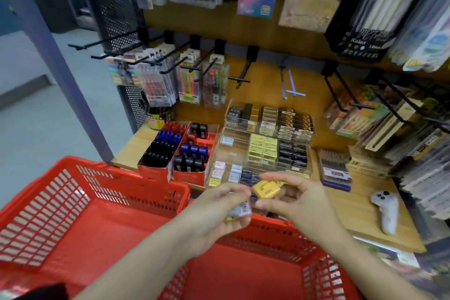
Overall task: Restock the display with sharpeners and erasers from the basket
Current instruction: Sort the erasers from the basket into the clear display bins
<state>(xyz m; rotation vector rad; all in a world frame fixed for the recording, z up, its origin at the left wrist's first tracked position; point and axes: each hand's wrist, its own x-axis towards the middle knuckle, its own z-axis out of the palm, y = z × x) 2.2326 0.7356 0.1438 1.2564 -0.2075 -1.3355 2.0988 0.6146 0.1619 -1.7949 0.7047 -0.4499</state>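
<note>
My right hand (299, 200) pinches a yellow eraser (266, 189) above the far rim of the red basket (102, 214). My left hand (219, 212) curls round a few small wrapped erasers (239, 210), pale grey and white, just left of it. Both hands hover in front of the clear tiered eraser display (265, 151), which holds rows of white, yellow and black erasers. To its left, two red cardboard boxes (180, 151) hold blue, black and red sharpeners.
A wooden shelf (365, 212) carries the display, a white phone (387, 212) at the right, and stacked pen boxes (333, 170). Black peg hooks (170, 61) with hanging pen packs stick out above. A grey post (60, 68) stands at the left.
</note>
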